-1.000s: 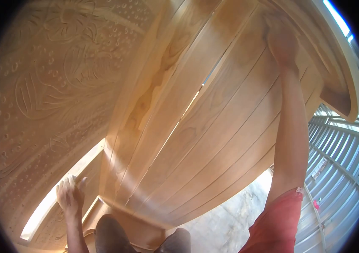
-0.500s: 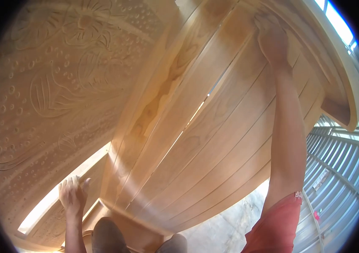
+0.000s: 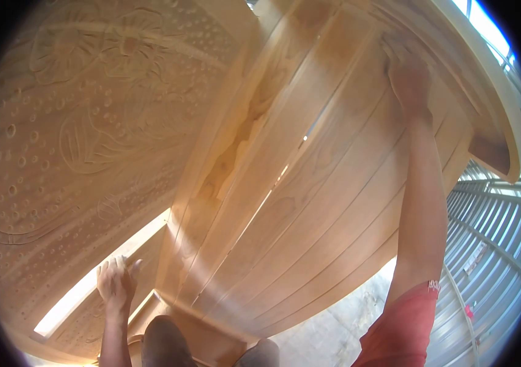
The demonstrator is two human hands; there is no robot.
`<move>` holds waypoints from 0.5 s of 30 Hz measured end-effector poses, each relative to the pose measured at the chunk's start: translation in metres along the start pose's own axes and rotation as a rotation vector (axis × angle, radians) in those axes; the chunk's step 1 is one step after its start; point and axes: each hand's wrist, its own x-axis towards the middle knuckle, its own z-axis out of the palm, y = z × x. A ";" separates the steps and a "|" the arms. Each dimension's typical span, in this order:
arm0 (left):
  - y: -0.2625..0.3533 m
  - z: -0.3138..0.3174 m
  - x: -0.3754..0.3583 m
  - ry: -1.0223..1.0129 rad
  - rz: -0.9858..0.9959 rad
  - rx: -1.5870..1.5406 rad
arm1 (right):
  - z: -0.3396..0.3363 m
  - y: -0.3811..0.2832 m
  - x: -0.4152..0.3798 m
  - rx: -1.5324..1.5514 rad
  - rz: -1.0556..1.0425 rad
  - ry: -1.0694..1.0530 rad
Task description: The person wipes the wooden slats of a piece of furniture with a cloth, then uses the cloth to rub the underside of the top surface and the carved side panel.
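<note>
Though blurred at the tips, fingers (image 3: pixel 398 52) of the right hand (image 3: pixel 408 76) closed side by side and laid flat against the plank panel (image 3: pixel 309 202), high up, just under the curved top moulding (image 3: pixel 487 92). Nothing pinched that shows; cannot tell whether a pad or paper sits under the palm. Arm stretched straight up from a red sleeve (image 3: pixel 404 330).

Lower left, fingers (image 3: pixel 127 267) of the left hand (image 3: pixel 116 284) curled tight over a frame edge (image 3: pixel 150 244), thumb hidden behind the wood, beside a bright slot of daylight.

Plank panel across the middle of the view, leaning up and away, its boards running lengthwise with one thin lit gap (image 3: pixel 272 183) between two of them. Bare pale timber, dusty-looking and dry, so likely not slippery. Probably heavy and stiff as a whole, awkward for one person. Best taken by solid frame edges or the moulding, not by the thin boards near the gap, which look apt to flex or split.

To the left, touching the same frame, a carved panel (image 3: pixel 77 140) with flowers, leaves and punched dots; relief probably easy to chip, so better not gripped. Knees (image 3: pixel 165 339) at the bottom edge. Beyond the right arm, a corrugated metal wall (image 3: pixel 493 244) and a concrete floor (image 3: pixel 340 318).
</note>
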 end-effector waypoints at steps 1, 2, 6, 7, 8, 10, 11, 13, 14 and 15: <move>0.000 0.000 0.000 0.005 -0.016 0.000 | -0.005 -0.002 -0.002 0.036 0.055 -0.011; 0.000 0.000 0.000 0.004 -0.014 -0.011 | -0.005 -0.006 -0.002 0.074 0.111 -0.026; 0.000 0.001 -0.001 0.024 -0.006 -0.016 | 0.009 -0.016 0.015 0.004 0.224 -0.117; 0.000 0.002 0.000 0.026 -0.009 -0.014 | 0.011 -0.018 0.017 0.011 0.233 -0.104; 0.000 0.004 -0.001 0.026 -0.010 -0.017 | 0.013 -0.020 0.017 0.017 0.245 -0.097; -0.001 0.004 -0.002 0.027 -0.014 -0.019 | 0.019 -0.016 0.012 0.017 0.218 -0.061; -0.002 0.003 -0.001 0.034 -0.003 -0.018 | 0.023 -0.014 0.011 0.014 0.188 -0.021; -0.001 0.003 -0.003 0.040 0.001 -0.015 | 0.020 -0.018 0.013 -0.003 0.197 -0.036; -0.001 0.003 -0.002 0.045 0.007 -0.004 | 0.018 -0.020 0.013 -0.024 0.209 -0.054; -0.001 0.003 -0.002 0.051 0.012 0.009 | 0.017 -0.020 0.013 -0.019 0.208 -0.053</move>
